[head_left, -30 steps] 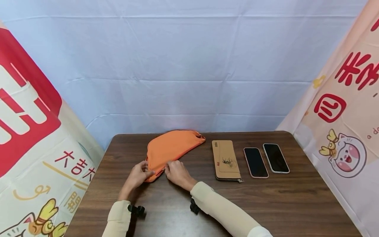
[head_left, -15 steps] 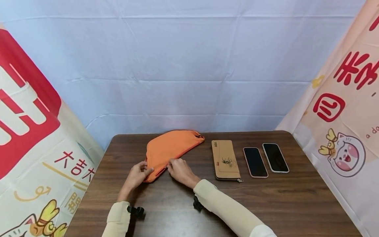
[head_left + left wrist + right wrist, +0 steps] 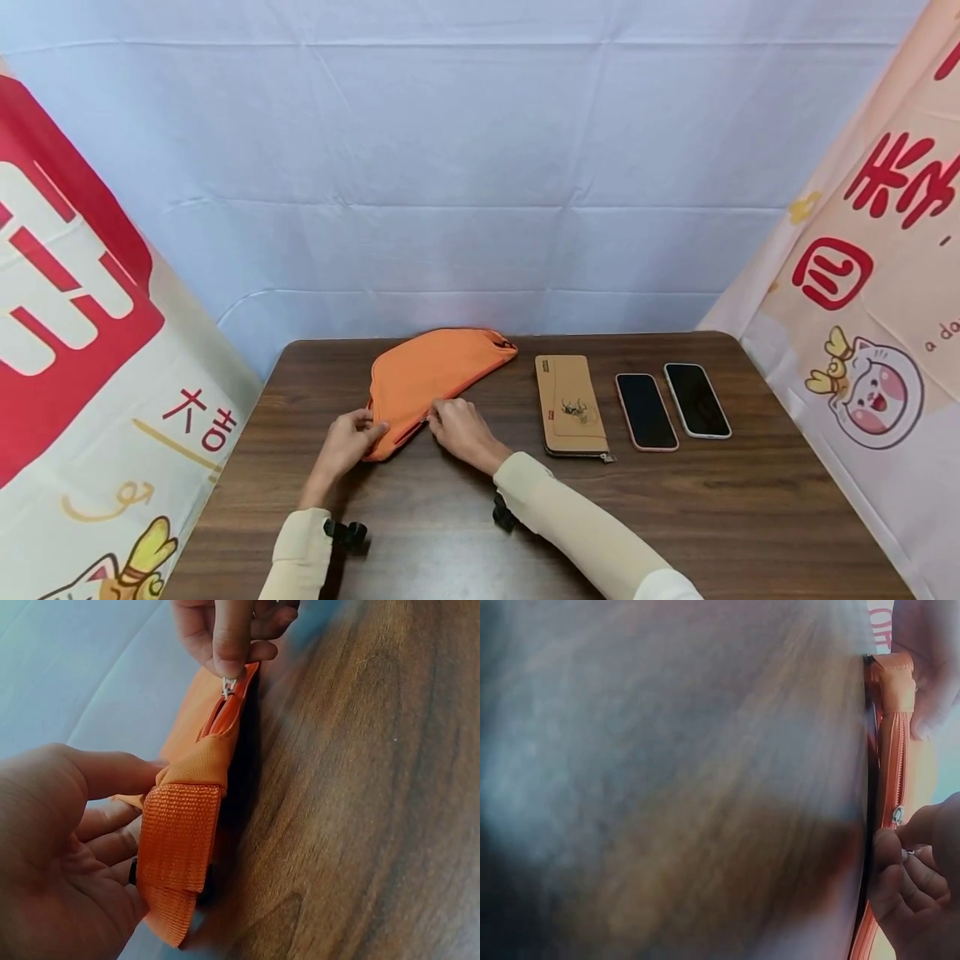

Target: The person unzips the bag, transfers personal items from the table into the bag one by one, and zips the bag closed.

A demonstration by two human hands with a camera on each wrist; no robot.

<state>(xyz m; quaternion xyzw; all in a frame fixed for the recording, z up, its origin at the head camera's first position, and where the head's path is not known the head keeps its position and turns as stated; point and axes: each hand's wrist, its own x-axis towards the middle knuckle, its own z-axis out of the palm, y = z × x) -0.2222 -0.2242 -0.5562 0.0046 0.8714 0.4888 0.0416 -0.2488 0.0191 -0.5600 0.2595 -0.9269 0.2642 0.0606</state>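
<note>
An orange fabric bag (image 3: 431, 371) lies at the back left of the table, its zipper along the near edge. At the bag's left corner, my left hand (image 3: 348, 443) pinches the fabric between thumb and fingers, beside a ribbed orange webbing strap (image 3: 178, 832) seen in the left wrist view. My right hand (image 3: 459, 430) pinches the zipper pull with thumb and forefinger, so most of the pull is hidden. The metal zipper slider (image 3: 898, 815) shows just past those fingertips. Between slider and left corner, a short stretch of the zipper (image 3: 217, 718) is parted.
A tan long wallet (image 3: 572, 400) lies right of the bag. Beyond it are a phone with a pink edge (image 3: 648, 412) and a phone with a white edge (image 3: 697, 400), both dark-screened. A pale cloth (image 3: 450, 167) hangs behind the brown table (image 3: 750, 517).
My right hand has slid a little rightward and away from me along the bag's edge, taking the zipper pull with it. The parted stretch has lengthened. My left hand stays at the corner.
</note>
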